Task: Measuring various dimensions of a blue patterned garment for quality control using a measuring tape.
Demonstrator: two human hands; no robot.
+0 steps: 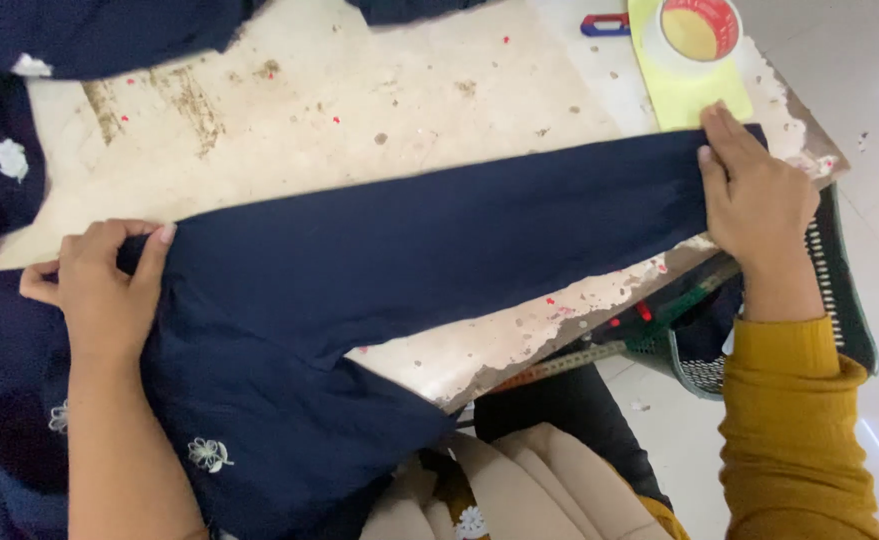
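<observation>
A long navy sleeve [439, 250] lies stretched across the bench [359, 110], and the way it is held is where trouble could start: the left hand [99, 290] pinches the cloth near the shoulder seam between thumb and curled fingers, while the right hand [754, 195] lies flat with fingers together, pressing the cuff end down at the far corner of the bench. If either hand pulls harder than the other, the soft fabric would likely slide or crease, and the cuff sits so close to the bench edge that it could slip off toward the dark green plastic basket [839, 300] below. The bench top looks rough, its pale coating chipped and flaking along the near edge, with brown scuffs and small red specks, so the thin weave might snag or pick up grit there. The cloth itself looks matte, smooth and limp, draping in gentle folds where the garment body hangs off the near side, and small white embroidered flowers [207, 455] dot it. Near the right hand a yellow-green card [674, 100] lies under a roll of tape with a red core [699, 28], just beside the cuff, where a stray sweep could knock it
</observation>
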